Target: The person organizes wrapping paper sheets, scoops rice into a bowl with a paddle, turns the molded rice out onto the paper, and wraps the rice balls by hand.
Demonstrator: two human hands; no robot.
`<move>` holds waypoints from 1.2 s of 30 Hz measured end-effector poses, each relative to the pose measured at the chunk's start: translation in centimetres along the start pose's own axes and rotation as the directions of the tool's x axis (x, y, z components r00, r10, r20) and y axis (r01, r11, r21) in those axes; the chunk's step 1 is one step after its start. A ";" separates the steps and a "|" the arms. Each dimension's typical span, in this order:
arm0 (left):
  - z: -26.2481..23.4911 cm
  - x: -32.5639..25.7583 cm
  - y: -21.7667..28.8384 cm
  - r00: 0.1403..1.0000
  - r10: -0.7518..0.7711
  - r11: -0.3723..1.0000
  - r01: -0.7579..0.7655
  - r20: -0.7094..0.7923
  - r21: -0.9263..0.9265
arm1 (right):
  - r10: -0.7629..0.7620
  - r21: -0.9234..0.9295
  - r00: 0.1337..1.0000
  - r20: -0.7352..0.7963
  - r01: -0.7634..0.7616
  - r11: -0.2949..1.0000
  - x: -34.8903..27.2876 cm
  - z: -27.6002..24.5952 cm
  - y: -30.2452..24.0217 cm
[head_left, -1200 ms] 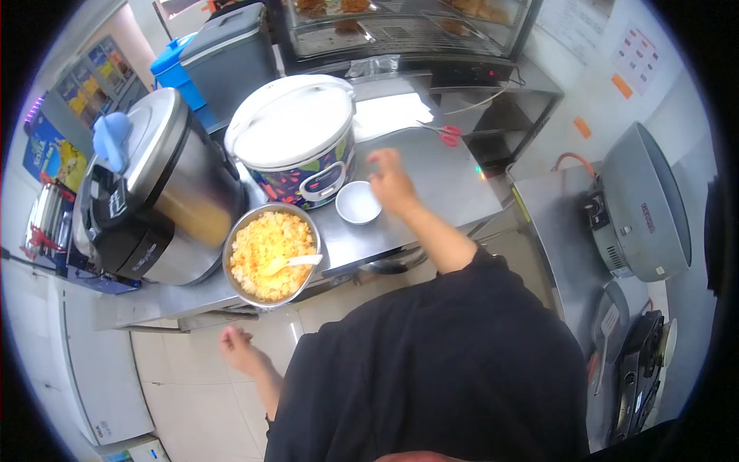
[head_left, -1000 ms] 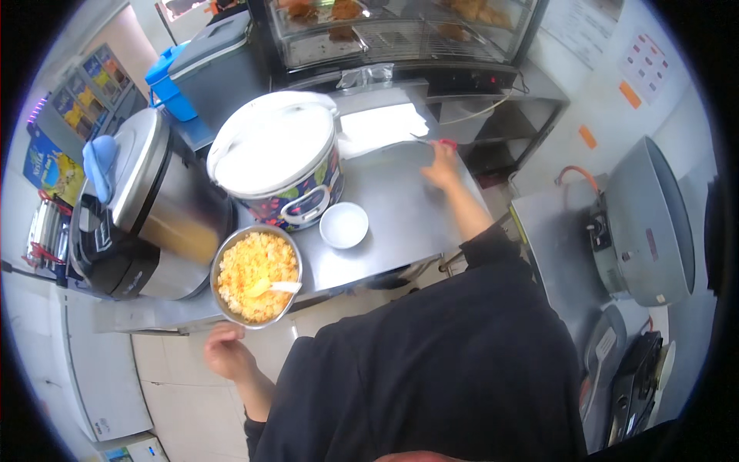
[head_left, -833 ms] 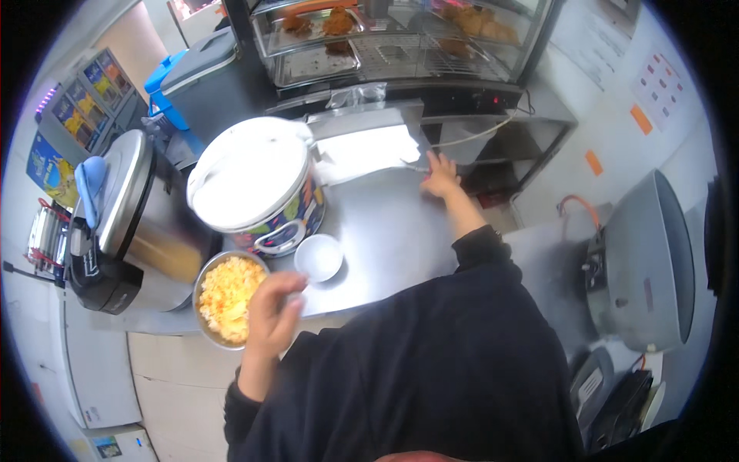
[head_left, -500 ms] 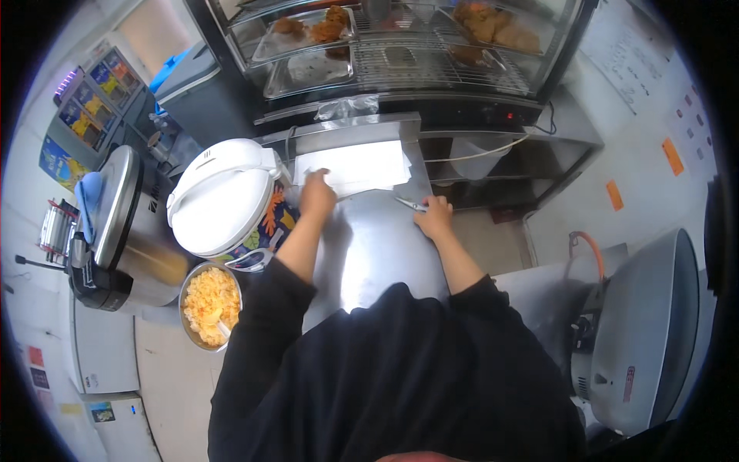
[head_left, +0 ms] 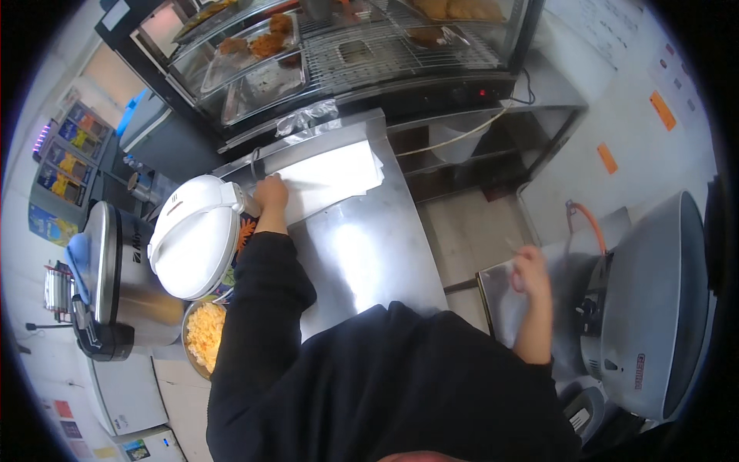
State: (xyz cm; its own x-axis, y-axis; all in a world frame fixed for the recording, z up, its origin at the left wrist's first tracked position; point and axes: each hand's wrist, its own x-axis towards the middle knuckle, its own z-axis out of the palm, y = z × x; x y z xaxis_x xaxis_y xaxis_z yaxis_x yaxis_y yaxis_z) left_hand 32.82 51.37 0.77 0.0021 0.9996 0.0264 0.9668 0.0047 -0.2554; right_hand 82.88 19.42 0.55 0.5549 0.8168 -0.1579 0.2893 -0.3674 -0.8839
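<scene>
Open steel in the middle, crowded at both sides.

Bare stretch of counter (head_left: pixel 362 246) running from the white paper sheets (head_left: pixel 331 177) toward the body, wide enough for a hand to pass. Hemmed on the left by the white rice cooker (head_left: pixel 196 246), with the left hand (head_left: pixel 269 192) resting at the paper's near-left corner, just beside the cooker lid. Further left, blocked by a steel cooker (head_left: pixel 123 285) and a bowl of yellow food (head_left: pixel 204 335) (partly hidden under the sleeve). Closed off at the back by the glass display case (head_left: pixel 346 61). On the right, right hand (head_left: pixel 530 269) raised over a steel surface, close against a large grey round appliance (head_left: pixel 654 308).
</scene>
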 end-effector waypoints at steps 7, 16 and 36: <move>-1.3 0.4 1.3 0.927 -0.334 0.891 0.369 0.169 -0.265 | 0.181 -0.578 0.941 -0.286 -0.319 0.751 -5.6 -4.7 6.1; -1.1 -3.5 9.8 0.950 0.291 0.883 -0.312 -0.114 -0.351 | -0.030 -0.782 0.925 -0.380 -0.304 0.544 -8.3 -1.5 3.3; 0.4 0.0 8.4 0.944 -0.090 0.691 -0.170 -0.317 -0.702 | -0.371 -0.209 0.835 0.406 0.480 0.852 15.9 29.4 -13.9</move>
State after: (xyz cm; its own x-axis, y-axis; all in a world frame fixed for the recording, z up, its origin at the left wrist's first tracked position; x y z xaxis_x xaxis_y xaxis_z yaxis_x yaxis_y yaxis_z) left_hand 40.83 51.39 -1.81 -0.0041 0.9352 0.3541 0.8474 -0.1848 0.4978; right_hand 64.81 50.60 -2.65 0.0393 0.9991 0.0170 0.6758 -0.0141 -0.7370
